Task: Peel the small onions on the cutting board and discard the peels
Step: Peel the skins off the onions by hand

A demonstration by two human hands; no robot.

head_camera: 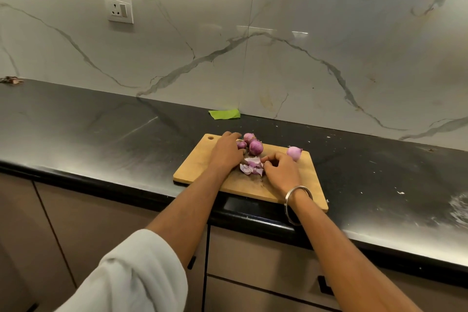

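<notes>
In the head view, a wooden cutting board (200, 164) was seen lying on the dark tabletop (101, 129), its near edge just overhanging the tabletop's front. Four small onions were counted on it. Three darker ones, apparently unpeeled, were clustered at the board's far edge: one (241, 144) beside the left hand, one (256, 147) in the middle, and one (249, 137) behind them. A fourth, paler onion (294, 153) sat apart toward the board's far right corner, probably set aside as already peeled. One loose heap of peels (250, 167) lay in the middle of the board, between the two hands; the pieces could not be counted.

The left hand (228, 151) was laid over the board beside the cluster, fingers spread fairly flat and holding nothing, likely to reach the next onion or corral the scraps. The right hand (279, 170) was curled at the right of the heap, its grip narrow; whether a peel was pinched could not be told. The peels seemed to be gathered for discarding.

Beyond the board, one green scrap (224, 114) lay against the marble wall (329, 33).
</notes>
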